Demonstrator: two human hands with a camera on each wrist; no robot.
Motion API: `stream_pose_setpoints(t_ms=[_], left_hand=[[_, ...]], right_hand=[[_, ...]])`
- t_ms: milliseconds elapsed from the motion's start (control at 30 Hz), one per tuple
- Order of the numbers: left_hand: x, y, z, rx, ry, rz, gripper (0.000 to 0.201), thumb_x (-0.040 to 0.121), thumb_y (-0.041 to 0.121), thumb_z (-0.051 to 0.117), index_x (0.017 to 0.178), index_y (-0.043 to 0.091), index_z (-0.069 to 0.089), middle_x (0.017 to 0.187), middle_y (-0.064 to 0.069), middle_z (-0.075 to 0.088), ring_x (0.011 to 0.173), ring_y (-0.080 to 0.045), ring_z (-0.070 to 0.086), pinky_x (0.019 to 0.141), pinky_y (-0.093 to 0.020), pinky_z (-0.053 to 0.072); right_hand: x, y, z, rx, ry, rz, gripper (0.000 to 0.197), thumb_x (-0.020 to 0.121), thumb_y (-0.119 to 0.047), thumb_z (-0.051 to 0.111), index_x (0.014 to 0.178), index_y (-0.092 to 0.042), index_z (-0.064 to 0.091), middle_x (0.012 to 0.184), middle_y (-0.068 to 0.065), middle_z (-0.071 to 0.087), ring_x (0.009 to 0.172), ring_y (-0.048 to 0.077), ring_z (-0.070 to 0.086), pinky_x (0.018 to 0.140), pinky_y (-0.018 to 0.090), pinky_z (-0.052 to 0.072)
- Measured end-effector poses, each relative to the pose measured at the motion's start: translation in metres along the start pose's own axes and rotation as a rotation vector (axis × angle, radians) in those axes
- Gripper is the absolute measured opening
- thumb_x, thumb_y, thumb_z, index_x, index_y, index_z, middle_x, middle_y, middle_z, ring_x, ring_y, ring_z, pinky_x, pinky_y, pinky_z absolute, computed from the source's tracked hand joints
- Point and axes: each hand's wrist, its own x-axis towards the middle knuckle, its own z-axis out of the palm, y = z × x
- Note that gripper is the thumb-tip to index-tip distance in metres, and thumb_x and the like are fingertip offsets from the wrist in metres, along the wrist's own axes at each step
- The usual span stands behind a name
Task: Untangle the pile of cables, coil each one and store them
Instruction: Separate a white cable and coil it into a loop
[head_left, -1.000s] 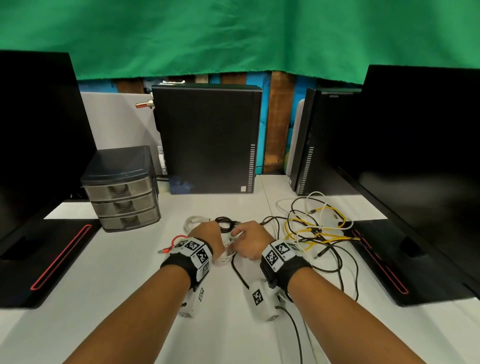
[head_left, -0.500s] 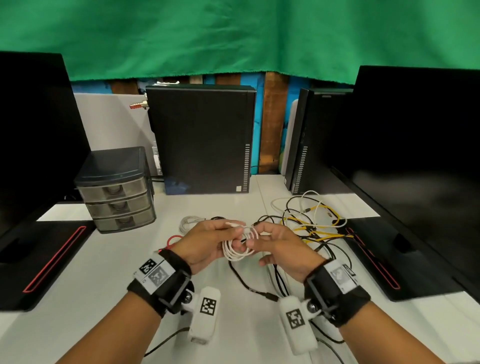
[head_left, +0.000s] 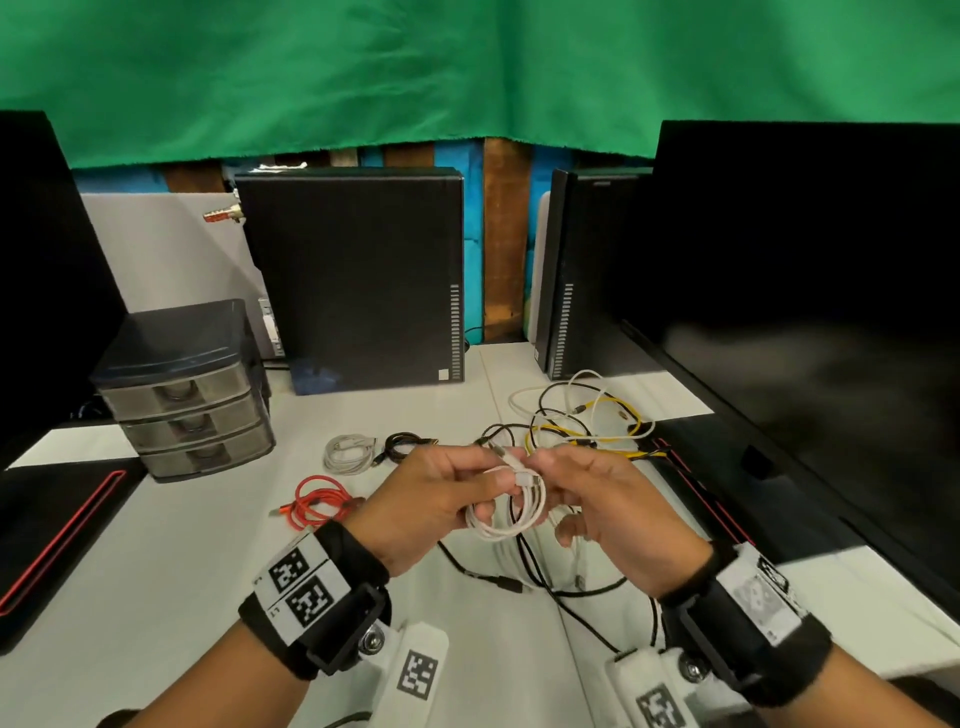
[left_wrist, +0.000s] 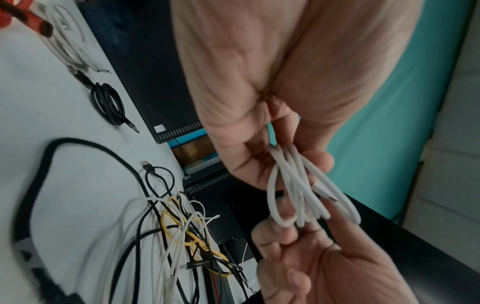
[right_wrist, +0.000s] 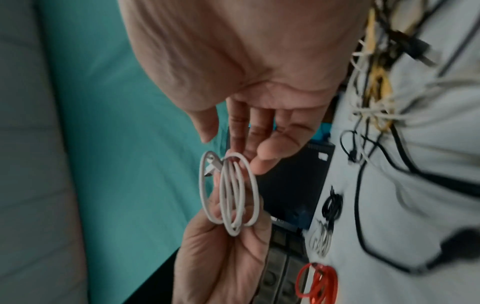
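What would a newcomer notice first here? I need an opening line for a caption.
Both hands meet over the desk's middle: the left hand holds a white coiled cable while the right hand pinches its end. Behind the right hand sprawls a tangled pile of yellow, white and black cables. Left lie a red coil and a drawer unit.

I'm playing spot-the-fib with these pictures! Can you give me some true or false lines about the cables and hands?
1. Both hands hold the coiled white cable. True: left hand and right hand pinch it.
2. The coiled red cable lies in a drawer. False: it lies on the white table.
3. A tangled pile of yellow, white and black cables lies on the table. True.
4. The grey three-drawer plastic box stands right of the hands. False: it stands left.
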Motion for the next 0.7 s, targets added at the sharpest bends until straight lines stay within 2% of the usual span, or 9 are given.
stream_pose_setpoints(t_ms=[67,133,267,367,467,567,633,700], left_hand=[[0.000,-0.002,0.000,0.038,0.002,0.003,0.037,0.079,0.016,0.071,0.115,0.010,0.072,0.077,-0.004,0.066,0.054,-0.009,0.047,0.061,-0.020,0.048],[0.000,-0.003,-0.002,0.061,-0.013,0.011,0.041,0.079,0.013,0.076,0.119,0.011,0.068,0.083,-0.008,0.071,0.053,-0.011,0.048,0.059,-0.021,0.048],[-0.002,-0.002,-0.002,0.129,-0.090,0.004,0.036,0.077,0.007,0.081,0.108,0.006,0.063,0.081,-0.010,0.072,0.051,-0.013,0.054,0.053,-0.021,0.047],[0.000,-0.003,-0.004,-0.010,-0.088,0.006,0.023,0.080,0.008,0.079,0.100,0.009,0.069,0.081,-0.011,0.070,0.054,-0.013,0.053,0.055,-0.021,0.048],[0.003,-0.001,-0.008,-0.231,0.065,0.028,0.016,0.084,0.007,0.072,0.100,0.007,0.072,0.078,-0.006,0.066,0.050,-0.007,0.047,0.056,-0.019,0.049],[0.006,0.000,-0.010,-0.397,0.193,0.046,0.029,0.082,0.009,0.063,0.110,0.003,0.069,0.078,-0.004,0.063,0.053,-0.006,0.046,0.058,-0.018,0.050],[0.007,-0.002,-0.007,-0.321,0.289,0.053,0.024,0.085,0.005,0.064,0.108,0.003,0.070,0.077,-0.005,0.062,0.053,-0.007,0.046,0.060,-0.019,0.049],[0.006,-0.003,-0.001,-0.111,0.379,0.088,0.016,0.090,0.002,0.065,0.101,0.008,0.074,0.075,-0.009,0.062,0.053,-0.009,0.047,0.062,-0.023,0.046]], right_hand=[[0.000,-0.004,-0.003,-0.084,-0.030,-0.010,0.035,0.083,-0.035,0.068,0.104,-0.008,0.075,0.086,0.008,0.070,0.069,0.015,0.061,0.052,0.024,0.043],[0.000,-0.005,-0.005,-0.107,-0.074,0.019,0.030,0.081,-0.030,0.071,0.103,-0.011,0.075,0.085,0.005,0.071,0.068,0.013,0.061,0.053,0.024,0.043],[0.000,-0.003,-0.006,-0.108,-0.070,0.037,0.014,0.084,-0.018,0.074,0.096,-0.010,0.074,0.085,0.007,0.066,0.071,0.011,0.057,0.055,0.024,0.041],[0.002,-0.005,-0.005,0.051,-0.061,0.030,0.016,0.086,-0.021,0.070,0.094,-0.007,0.069,0.084,0.007,0.064,0.069,0.010,0.056,0.053,0.021,0.040],[0.005,-0.009,-0.006,0.229,0.041,0.005,0.010,0.086,-0.020,0.063,0.090,-0.011,0.064,0.082,0.005,0.065,0.068,0.011,0.052,0.051,0.020,0.039],[0.005,-0.009,-0.007,0.272,0.090,-0.036,0.007,0.086,-0.020,0.063,0.090,-0.014,0.061,0.077,0.003,0.063,0.067,0.011,0.050,0.054,0.021,0.038],[0.003,-0.009,-0.003,0.232,0.089,-0.066,0.006,0.086,-0.016,0.065,0.091,-0.013,0.063,0.077,0.005,0.064,0.066,0.012,0.051,0.055,0.022,0.039],[0.001,-0.008,0.003,0.078,0.107,-0.131,0.003,0.090,-0.006,0.066,0.092,-0.008,0.068,0.074,0.008,0.067,0.063,0.012,0.053,0.052,0.022,0.043]])
